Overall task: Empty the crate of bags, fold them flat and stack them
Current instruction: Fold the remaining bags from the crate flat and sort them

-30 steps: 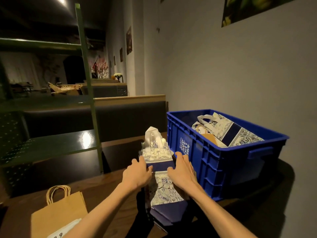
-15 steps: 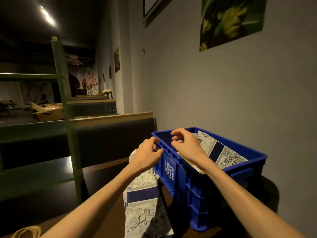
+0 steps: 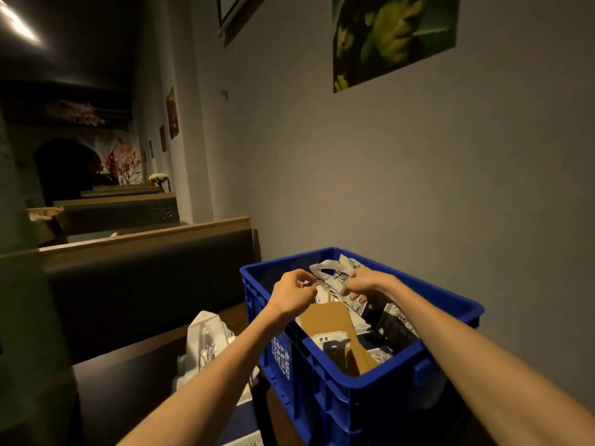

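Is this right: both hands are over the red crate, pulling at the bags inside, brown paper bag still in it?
Not quite: the crate is blue, not red, as the head view shows. The rest holds: both hands, left and right, are over it at the bags, with the brown paper bag inside.

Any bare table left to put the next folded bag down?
Bare dark table between the bench back and the folded bags, left of the blue crate. Crate interior is crowded with bags; both hands, left and right, are in it.

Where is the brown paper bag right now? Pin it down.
In the head view, the brown paper bag lies inside the blue crate, low and right of centre, just below both hands, among the patterned bags.
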`<state>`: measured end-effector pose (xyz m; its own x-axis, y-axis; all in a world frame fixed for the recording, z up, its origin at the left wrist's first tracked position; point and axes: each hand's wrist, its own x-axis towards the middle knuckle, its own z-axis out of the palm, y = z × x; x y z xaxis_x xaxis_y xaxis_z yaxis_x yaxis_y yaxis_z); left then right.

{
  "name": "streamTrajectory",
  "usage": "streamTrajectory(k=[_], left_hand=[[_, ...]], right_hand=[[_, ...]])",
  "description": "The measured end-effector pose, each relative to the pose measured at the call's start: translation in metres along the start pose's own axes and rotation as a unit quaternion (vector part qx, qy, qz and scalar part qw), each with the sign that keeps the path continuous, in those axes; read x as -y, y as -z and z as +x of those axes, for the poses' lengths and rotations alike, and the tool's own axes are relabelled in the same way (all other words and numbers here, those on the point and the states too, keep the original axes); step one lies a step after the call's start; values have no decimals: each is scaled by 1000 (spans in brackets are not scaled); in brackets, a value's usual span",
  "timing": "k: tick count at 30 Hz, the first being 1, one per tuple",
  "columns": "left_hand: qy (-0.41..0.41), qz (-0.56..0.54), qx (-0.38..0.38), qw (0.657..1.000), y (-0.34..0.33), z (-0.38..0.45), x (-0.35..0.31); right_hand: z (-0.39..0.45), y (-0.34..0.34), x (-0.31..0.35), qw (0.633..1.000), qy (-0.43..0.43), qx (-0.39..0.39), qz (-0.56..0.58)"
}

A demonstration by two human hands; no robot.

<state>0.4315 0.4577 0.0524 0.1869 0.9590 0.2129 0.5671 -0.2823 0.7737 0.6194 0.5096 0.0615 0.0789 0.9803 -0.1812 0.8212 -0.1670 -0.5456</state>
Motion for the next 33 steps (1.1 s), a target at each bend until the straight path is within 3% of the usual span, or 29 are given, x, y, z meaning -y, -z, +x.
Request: streamTrajectory(k=[4,6,15,26,33], left_hand=[[-37,200,-37,978,-19,8,15],[-44,221,-30,974,-22,12,20],[-58,235,-27,970,-23,13,25],[-61,227,-30,971,-23,12,25],[-59,234,-33,970,-23,14,24]], right_hand=[[24,-22,-26,987,-111,108,-43],[28,-29,-30,974,-132,162,-89],[26,-42,-28,960,-174,168,-142],[21,-43,-10,996,1,76,-49],[11,-41,-2,990,44,88,-105]])
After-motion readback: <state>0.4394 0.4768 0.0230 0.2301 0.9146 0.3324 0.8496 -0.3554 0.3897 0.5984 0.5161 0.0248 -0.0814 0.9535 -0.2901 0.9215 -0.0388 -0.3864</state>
